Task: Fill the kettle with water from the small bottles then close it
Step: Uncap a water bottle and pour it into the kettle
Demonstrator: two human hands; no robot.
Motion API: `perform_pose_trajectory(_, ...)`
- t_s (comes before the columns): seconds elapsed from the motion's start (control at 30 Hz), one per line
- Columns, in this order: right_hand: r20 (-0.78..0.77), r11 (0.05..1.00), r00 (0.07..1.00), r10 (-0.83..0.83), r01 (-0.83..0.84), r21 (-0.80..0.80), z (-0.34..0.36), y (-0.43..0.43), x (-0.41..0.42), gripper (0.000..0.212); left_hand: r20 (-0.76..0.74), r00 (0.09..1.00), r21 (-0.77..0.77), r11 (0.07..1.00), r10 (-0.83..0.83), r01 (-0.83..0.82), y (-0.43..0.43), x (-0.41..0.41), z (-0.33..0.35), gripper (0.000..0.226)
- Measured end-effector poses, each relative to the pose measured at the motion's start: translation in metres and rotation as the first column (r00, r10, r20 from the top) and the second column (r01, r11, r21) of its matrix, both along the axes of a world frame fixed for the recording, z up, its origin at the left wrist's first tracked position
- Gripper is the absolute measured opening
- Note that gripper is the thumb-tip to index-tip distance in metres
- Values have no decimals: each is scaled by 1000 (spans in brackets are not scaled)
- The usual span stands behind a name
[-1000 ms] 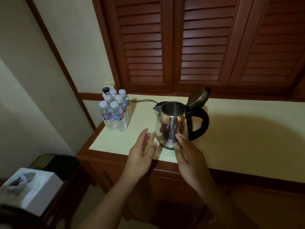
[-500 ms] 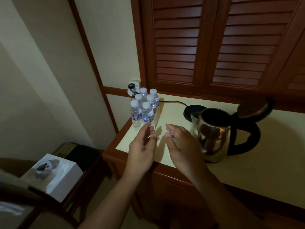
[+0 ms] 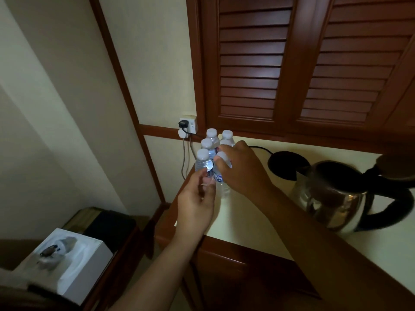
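Plastic bottle (image 3: 223, 189) | gripped by right hand (image 3: 242, 173) | left hand (image 3: 197, 198) just beside; grasp unclear

Louvered wooden doors (image 3: 292, 63), wall socket (image 3: 190, 125) with black plug (image 3: 183, 124), white box (image 3: 74, 261) on low dark stand (image 3: 116, 223)

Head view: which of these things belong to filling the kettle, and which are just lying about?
For the job: small bottles; right hand gripping the front bottle; left hand close beside it; kettle with its lid open; kettle base.
Lying about: white box; wall socket; louvred doors.
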State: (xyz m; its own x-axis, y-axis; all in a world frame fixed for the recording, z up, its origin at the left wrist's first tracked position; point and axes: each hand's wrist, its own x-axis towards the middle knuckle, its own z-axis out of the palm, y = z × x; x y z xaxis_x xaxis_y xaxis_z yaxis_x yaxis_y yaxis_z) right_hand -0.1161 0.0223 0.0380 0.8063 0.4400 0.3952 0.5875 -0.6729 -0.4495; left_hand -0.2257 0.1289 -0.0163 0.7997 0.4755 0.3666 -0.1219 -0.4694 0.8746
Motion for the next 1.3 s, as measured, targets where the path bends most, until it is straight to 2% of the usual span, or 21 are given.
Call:
perform_pose_trajectory(0.1, 32, 1000, 999, -11, 11, -20, 2, -1, 1, 31, -21, 1000, -10, 1000, -11, 11, 5, 2, -2, 26)
perform_pose_trajectory(0.23, -27, 999, 1000, -11, 10, -46, 7, -5, -5, 34, -17, 999, -62, 997, -38, 37, 5, 5, -13, 32)
perform_pose_trajectory(0.37, -8, 993, 1000, 8, -8, -122, 20, -19, -22, 31, -8, 999, 114, 993, -32, 33, -6, 5, -21, 56)
perform_pose_trajectory(0.4, -22, 993, 1000, 20, -23, -115, 27, -22, -27, 29, -22, 998, 112, 992, -61, 63, -11, 6, -21, 59)
perform_pose_trajectory(0.5, -52, 990, 998, 26, -33, -141, 42, -36, -38, 29, -117, 971, -59, 977, -210, 205, -33, 11, -15, 54)
perform_pose_trajectory(0.57, 32, 990, 999, 12, -7, -142, 50, -48, -43, 33, -170, 948, -139, 959, -268, 246, -46, 13, -11, 44)
perform_pose_trajectory(0.63, 153, 992, 988, 0, 19, -124, 54, -63, -44, 46, -92, 935, -180, 929, -343, 323, -54, 13, -10, 38)
perform_pose_trajectory(0.7, 175, 987, 985, 10, 19, -161, 57, -79, -41, 54, 7, 904, -240, 877, -427, 416, -58, 14, -8, 39)
perform_pose_trajectory(0.83, 211, 988, 971, 116, -90, -129, 67, -104, -37, 60, 52, 773, -390, 700, -632, 598, -65, 19, 5, 34)
perform_pose_trajectory(0.97, 111, 982, 977, 181, -172, -81, 75, -126, -42, 49, 101, 618, -480, 506, -779, 717, -72, 31, 6, 19)
perform_pose_trajectory(1.13, -14, 970, 984, 179, -179, -162, 79, -155, -54, 39, 108, 489, -514, 373, -865, 772, -85, 40, 9, 17)
perform_pose_trajectory(1.23, -39, 964, 983, 179, -183, -194, 75, -174, -61, 17, 136, 426, -550, 289, -894, 783, -94, 37, 11, 27)
perform_pose_trajectory(1.3, -52, 971, 983, 178, -184, -150, 72, -183, -67, 21, 127, 390, -543, 265, -912, 797, -101, 35, 8, 15)
